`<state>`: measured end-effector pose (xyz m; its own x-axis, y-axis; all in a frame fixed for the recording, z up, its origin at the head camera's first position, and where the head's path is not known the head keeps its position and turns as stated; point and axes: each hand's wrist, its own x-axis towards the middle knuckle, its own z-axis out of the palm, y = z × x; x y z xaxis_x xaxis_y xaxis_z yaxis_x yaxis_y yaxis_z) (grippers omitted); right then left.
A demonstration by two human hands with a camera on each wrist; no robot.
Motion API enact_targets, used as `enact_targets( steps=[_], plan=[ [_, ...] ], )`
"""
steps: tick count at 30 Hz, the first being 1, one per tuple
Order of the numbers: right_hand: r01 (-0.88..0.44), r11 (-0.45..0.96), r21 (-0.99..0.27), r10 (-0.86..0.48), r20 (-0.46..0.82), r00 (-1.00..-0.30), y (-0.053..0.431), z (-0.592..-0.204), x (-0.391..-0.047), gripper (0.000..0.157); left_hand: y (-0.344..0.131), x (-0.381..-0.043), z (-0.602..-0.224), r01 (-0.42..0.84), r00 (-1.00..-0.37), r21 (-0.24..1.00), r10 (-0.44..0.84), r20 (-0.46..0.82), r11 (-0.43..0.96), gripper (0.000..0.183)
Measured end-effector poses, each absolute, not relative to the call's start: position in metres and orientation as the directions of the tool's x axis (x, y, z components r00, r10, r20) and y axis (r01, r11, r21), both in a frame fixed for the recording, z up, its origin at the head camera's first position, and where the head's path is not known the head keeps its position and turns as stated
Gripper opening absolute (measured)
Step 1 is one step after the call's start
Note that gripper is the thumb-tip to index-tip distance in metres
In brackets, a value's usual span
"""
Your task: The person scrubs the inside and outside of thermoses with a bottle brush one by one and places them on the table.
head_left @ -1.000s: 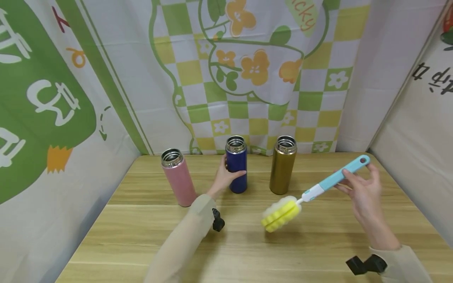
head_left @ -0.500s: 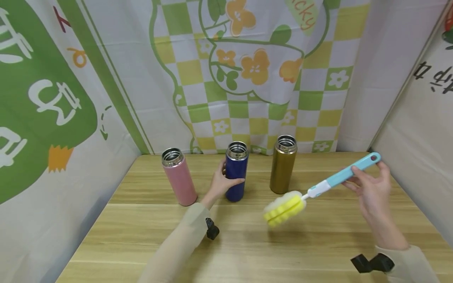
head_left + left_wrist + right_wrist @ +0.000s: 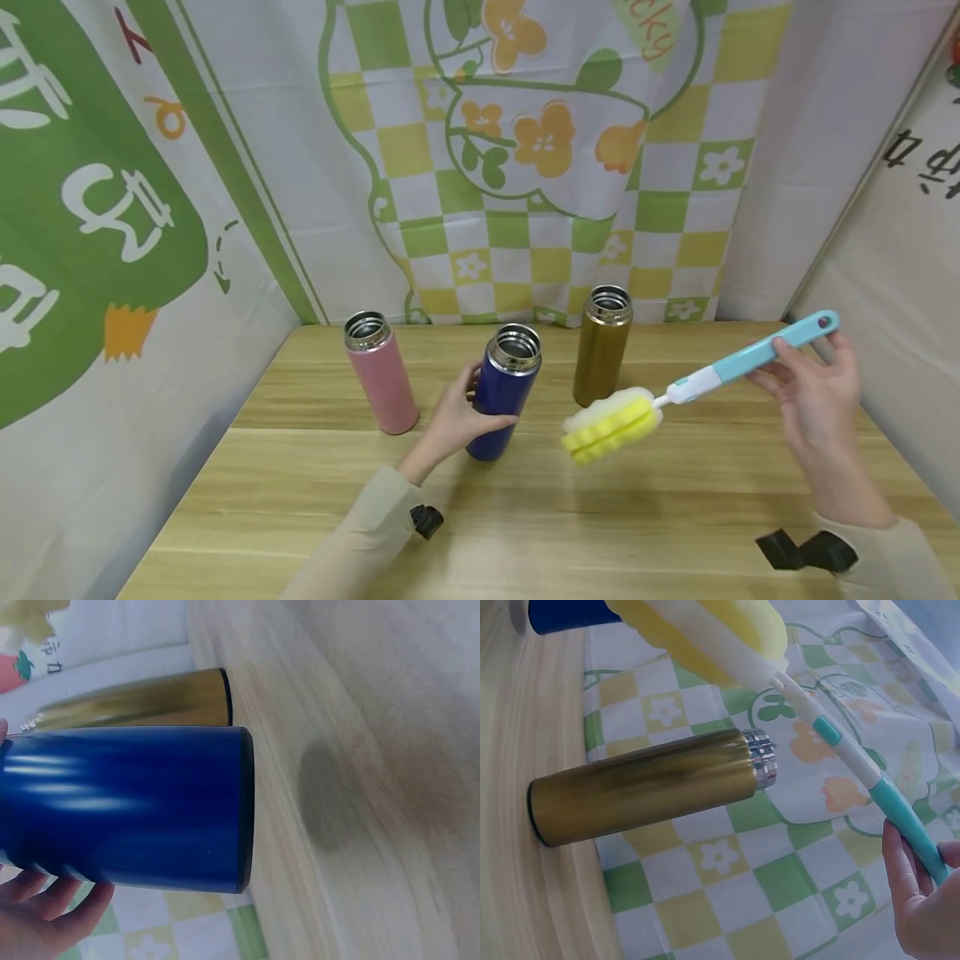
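My left hand (image 3: 459,418) grips a blue, lidless insulated bottle (image 3: 504,392) around its body, thumb across the near side. The bottle tilts slightly, its steel mouth upward. In the left wrist view, the base of the blue bottle (image 3: 127,810) hangs clear of the table, with a shadow beside it. My right hand (image 3: 819,404) pinches the turquoise handle of a bottle brush (image 3: 750,360) near its looped end. The yellow and white sponge head (image 3: 615,425) points down-left above the table, to the right of the blue bottle.
A gold open-mouthed bottle (image 3: 602,358) stands behind the sponge head. At the left, a pink open-mouthed bottle (image 3: 384,379) stands upright on the wooden table (image 3: 300,500). A patterned cloth (image 3: 525,250) hangs behind the table, and printed cloth walls flank both sides.
My left hand has brought the blue bottle toward me, lifting and tilting it. My right hand has moved right and slightly up with the bottle brush. The pink and gold bottles stay put.
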<state>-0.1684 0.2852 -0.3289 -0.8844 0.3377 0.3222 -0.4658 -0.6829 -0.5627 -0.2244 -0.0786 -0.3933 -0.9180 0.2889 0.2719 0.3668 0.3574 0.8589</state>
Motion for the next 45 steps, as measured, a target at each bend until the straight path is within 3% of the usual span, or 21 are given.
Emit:
enact_targets(
  steps=[13, 24, 34, 45],
  plan=[
    [-0.516, -0.639, -0.57, 0.378, 0.351, -0.856, 0.296, -0.284, -0.165, 0.042, -0.089, -0.189, -0.397, 0.404, -0.909, 0.827, 0.277, 0.313, 0.391, 0.08],
    [-0.521, -0.637, -0.568, 0.372, 0.366, -0.853, 0.286, -0.247, -0.174, 0.036, -0.08, -0.177, -0.403, 0.409, -0.898, 0.847, 0.316, 0.306, 0.341, 0.081],
    [-0.514, -0.665, -0.542, 0.345, 0.387, -0.855, 0.274, -0.231, -0.182, 0.034, -0.063, -0.158, -0.377, 0.384, -0.896, 0.874, 0.346, 0.277, 0.296, 0.075],
    [-0.481, -0.681, -0.552, 0.31, 0.377, -0.873, 0.265, -0.225, -0.19, 0.037, -0.051, -0.155, -0.382, 0.4, -0.886, 0.88, 0.354, 0.3, 0.256, 0.074]
  ],
)
